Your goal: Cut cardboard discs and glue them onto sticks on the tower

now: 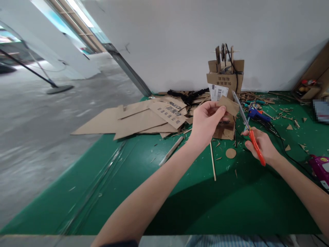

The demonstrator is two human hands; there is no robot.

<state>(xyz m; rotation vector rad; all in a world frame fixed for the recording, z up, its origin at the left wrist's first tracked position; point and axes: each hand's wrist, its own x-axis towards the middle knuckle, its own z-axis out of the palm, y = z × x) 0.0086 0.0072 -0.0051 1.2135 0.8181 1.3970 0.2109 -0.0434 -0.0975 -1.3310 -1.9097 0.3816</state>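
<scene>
Operator: Location of the cardboard piece (229, 104)?

Inspector: Centre-right of the frame, held in the air above the green table (180, 192) and in front of the upright cardboard box (224, 82). It sits at the fingertips of the left hand (205, 121). The scissors (248, 127) are immediately to its right.

Operator: Left hand condition?

Inspector: Closed in a pinch. The thumb and the fingers grip the left end of the cardboard piece, and the rest of the piece projects to the right, clear of the palm.

Operator: Right hand condition?

Inspector: The right hand (259, 145) is at the right of the frame, lower than the left hand. Its fingers are curled around the orange handles of the scissors. The blades point up and to the left, and their upper part lies at the right edge of the cardboard piece. Whether the blades are parted cannot be determined.

Operator: Adjacent items?

Inspector: A round cardboard disc (230, 153) and a thin wooden stick (212, 161) lie on the table below the hands. A blue glue gun (258, 115) lies just above the right hand. Flat cardboard sheets (133, 118) lie to the left of centre.
</scene>
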